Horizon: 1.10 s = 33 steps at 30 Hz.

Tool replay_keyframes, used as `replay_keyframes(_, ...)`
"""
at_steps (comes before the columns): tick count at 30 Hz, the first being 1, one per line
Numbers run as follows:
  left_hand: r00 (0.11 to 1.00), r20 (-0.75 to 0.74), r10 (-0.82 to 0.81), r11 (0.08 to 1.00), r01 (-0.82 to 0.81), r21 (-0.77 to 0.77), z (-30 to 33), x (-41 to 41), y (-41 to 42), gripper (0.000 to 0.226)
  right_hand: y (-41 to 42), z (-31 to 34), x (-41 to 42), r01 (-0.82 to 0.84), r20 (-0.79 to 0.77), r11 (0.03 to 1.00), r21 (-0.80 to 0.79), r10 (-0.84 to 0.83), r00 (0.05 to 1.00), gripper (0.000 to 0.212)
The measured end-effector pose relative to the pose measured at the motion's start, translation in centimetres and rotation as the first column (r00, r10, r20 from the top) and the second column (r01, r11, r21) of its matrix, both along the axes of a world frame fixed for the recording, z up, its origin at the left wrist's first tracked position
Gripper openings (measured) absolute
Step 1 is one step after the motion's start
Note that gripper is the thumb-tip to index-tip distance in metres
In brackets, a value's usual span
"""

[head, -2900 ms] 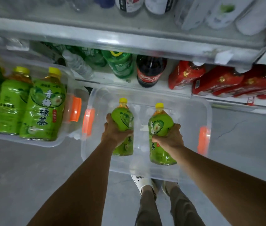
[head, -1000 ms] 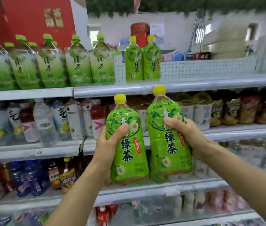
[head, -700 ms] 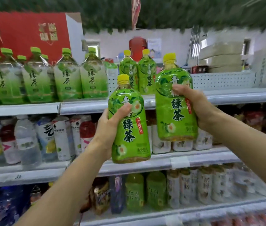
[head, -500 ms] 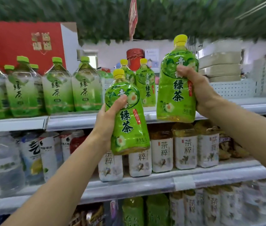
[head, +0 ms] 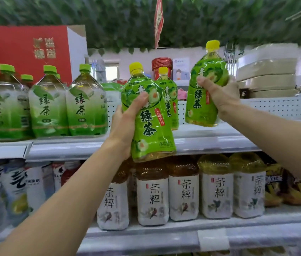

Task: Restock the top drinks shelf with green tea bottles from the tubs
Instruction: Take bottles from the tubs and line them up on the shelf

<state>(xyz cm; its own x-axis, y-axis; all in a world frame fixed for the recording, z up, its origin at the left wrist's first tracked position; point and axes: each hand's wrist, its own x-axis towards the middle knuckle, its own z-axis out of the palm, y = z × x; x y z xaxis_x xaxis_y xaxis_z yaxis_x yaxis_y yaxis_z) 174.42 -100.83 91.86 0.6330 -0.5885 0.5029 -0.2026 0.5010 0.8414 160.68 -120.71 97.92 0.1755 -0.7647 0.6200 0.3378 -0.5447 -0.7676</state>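
Setting the right-hand bottle (head: 204, 97) down is the step I judge to be in hand: my right hand (head: 221, 95) has its fingers wrapped tight round the shoulder of that green tea bottle, whose base hangs just above the top shelf (head: 210, 139), to the right of a like bottle (head: 168, 100) already standing there. I'd lower it straight and upright, base flat on the shelf, label facing out, just beside that neighbour without knocking it. My left hand (head: 127, 124) clasps the second bottle (head: 149, 117) round its middle, thumb pressed across the label, fingers hidden behind; it is lower, its base in front of the shelf lip, so it needs lifting clear before going in (I'd keep it off the edge). Both yellow-capped labels read 绿茶 in large dark characters; the smaller red tag is too blurred to read. The green-capped bottles (head: 86, 108) to the left also read 绿茶. The white-labelled bottles (head: 184, 193) below read 茶粹.
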Motion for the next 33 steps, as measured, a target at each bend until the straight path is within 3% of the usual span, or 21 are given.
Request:
replay_keyframes(6, 0.999, -0.040, 0.005, 1.000, -0.004, 0.023, 0.9, -0.1, -1.6, 0.114, -3.6, -0.8, 0.3, -0.146, -0.229, 0.989, -0.023, 0.137, 0.964, 0.075)
replay_keyframes(9, 0.999, 0.020, 0.025, 1.000, -0.025, 0.008, 0.9, -1.0, -1.2, 0.068, -6.3, -0.5, 0.1, -0.130, -0.463, 0.988, -0.087, 0.075, 0.883, 0.117)
replay_keyframes(11, 1.000, 0.011, 0.007, 1.000, -0.007, 0.006, 1.0, -1.4, -1.1, 0.037, -8.1, -0.7, 0.0, -0.091, -0.550, 0.984, -0.152, -0.008, 0.835, 0.125)
replay_keyframes(12, 1.000, 0.001, -0.006, 1.000, 0.006, 0.003, 1.0, -1.5, -1.1, 0.034, -7.3, -0.9, -0.4, -0.089, -0.554, 0.982, -0.164, -0.017, 0.833, 0.124)
replay_keyframes(17, 1.000, -0.015, -0.011, 1.000, 0.011, 0.005, 1.3, -1.5, -1.3, 0.043, -6.7, -0.6, 0.0, -0.078, -0.516, 0.992, -0.099, 0.016, 0.857, 0.099)
replay_keyframes(20, 0.999, -0.033, -0.027, 1.000, 0.027, 0.008, 1.4, -1.4, -1.4, 0.051, -7.5, -0.4, 1.3, -0.105, -0.544, 0.991, -0.084, 0.043, 0.838, 0.107)
replay_keyframes(24, 0.999, -0.033, -0.031, 0.999, 0.031, 0.018, 1.6, -1.3, -1.5, 0.051, -7.9, 0.1, 2.4, -0.169, -0.552, 0.984, -0.054, 0.112, 0.827, 0.063)
replay_keyframes(29, 0.999, -0.025, -0.041, 0.998, 0.042, 0.043, 1.6, -1.5, -1.5, 0.053, -8.5, 0.3, 3.0, -0.224, -0.578, 0.975, -0.001, 0.182, 0.795, 0.064)
replay_keyframes(33, 0.998, -0.025, -0.050, 0.998, 0.051, 0.048, 1.6, -1.3, -1.5, 0.045, -8.4, 0.4, 3.2, -0.291, -0.582, 0.955, 0.049, 0.264, 0.769, 0.042)
